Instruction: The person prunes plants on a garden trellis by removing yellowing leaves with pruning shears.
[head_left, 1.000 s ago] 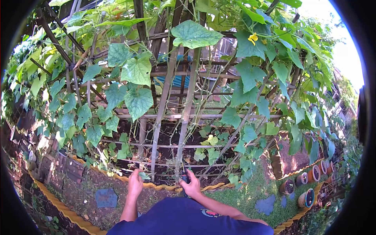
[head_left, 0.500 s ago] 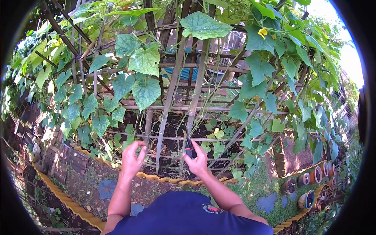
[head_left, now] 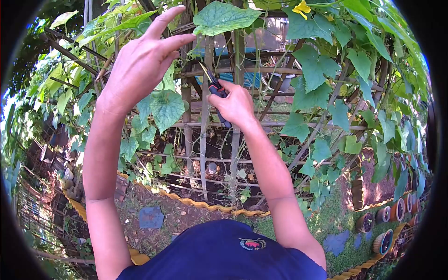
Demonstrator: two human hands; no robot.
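My left hand [head_left: 140, 65] is raised at the upper left, thumb and fingers apart. One fingertip is right at the left edge of a broad green leaf [head_left: 226, 19] on the climbing vine. Lower and to the right, my right hand [head_left: 237, 106] grips black-and-red pruning shears [head_left: 214, 87], their narrow blades pointing up and left toward the trellis. A large lobed leaf [head_left: 167, 111] hangs below my left hand. Behind both hands stands the wooden trellis [head_left: 204, 140], tied with thin stems and tendrils.
A yellow flower [head_left: 302, 8] hangs at the top right among dense leaves. Wavy yellow edging [head_left: 196, 204] borders the soil bed below. Several plant pots [head_left: 383, 241] stand at the lower right. A flat stone [head_left: 151, 217] lies on the ground at the left.
Both hands have risen. My left hand has gone up to the broad leaf with its fingers spreading; my right has lifted the pruning shears higher up the trellis. The view has shifted slightly.
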